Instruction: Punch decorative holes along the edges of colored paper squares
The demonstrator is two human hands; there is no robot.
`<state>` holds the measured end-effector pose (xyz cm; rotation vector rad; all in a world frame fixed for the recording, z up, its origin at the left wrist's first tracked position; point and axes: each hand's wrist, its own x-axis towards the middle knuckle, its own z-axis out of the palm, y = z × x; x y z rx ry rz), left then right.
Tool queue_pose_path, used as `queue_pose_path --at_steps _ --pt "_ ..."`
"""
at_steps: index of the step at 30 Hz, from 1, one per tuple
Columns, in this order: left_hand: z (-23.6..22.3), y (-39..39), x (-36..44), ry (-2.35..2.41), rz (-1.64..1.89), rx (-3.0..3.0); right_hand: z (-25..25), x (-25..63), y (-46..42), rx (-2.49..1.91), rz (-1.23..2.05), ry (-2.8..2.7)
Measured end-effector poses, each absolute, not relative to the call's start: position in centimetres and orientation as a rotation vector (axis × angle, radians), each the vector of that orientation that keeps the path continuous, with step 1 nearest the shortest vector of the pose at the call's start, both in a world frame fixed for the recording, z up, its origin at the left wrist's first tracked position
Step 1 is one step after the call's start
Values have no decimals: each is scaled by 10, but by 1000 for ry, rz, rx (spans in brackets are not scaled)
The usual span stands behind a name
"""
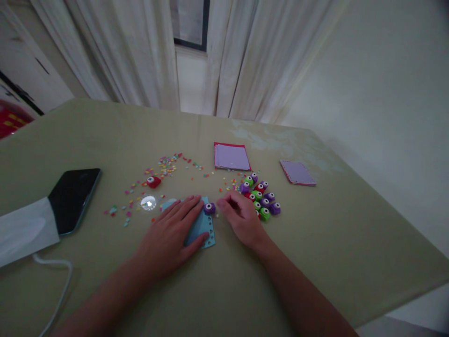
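My left hand (177, 230) lies flat, fingers stretched, on a light blue sheet of paper (200, 228). Small holes run along the sheet's right edge. At its upper right corner sits a small purple craft punch (209, 208) with a round white, eye-like button, close to my left fingertips. Just right of that punch, my right hand (242, 217) is curled with thumb and fingers together; whatever may be between them is hidden. Beyond its knuckles stands a cluster of purple, green and red punches (265, 214).
Confetti bits (167, 164) are scattered over the green table (315, 243). A red punch (153, 181) and a clear round disc (148, 202) lie left. Paper stacks (232, 157) and a purple card (298, 172) lie behind. A phone (75, 196), white sheet (28, 229) and cable (66, 285) are far left.
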<state>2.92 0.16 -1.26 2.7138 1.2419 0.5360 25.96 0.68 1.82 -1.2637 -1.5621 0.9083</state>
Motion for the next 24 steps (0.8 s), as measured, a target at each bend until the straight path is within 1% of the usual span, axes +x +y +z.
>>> queue_pose_path --at_steps 2,4,6,8,11,13,15,18,22,24 --pt "-13 2 30 1244 538 2701 16 253 11 -1191 999 -1386" --pt "-14 3 30 1234 545 2692 23 244 20 -1078 1160 -1231" --pt "-14 4 30 1222 565 2676 40 234 30 -962 1312 -1161" --pt "-15 4 30 1220 592 2651 62 225 38 -876 1354 -1181" --pt "-14 4 31 1221 613 2629 80 216 43 -864 1241 -1277" --pt "-12 4 32 1219 613 2619 71 211 42 -965 1158 -1378" --pt "-10 3 33 1218 610 2606 52 207 41 -1110 1136 -1490" --pt "-8 3 34 1211 600 2582 30 202 40 -1201 1102 -1558" --pt "-9 3 35 1223 624 2562 35 204 43 -1192 1045 -1519" --pt "-10 3 35 1234 622 2564 43 210 42 -1207 952 -1499"
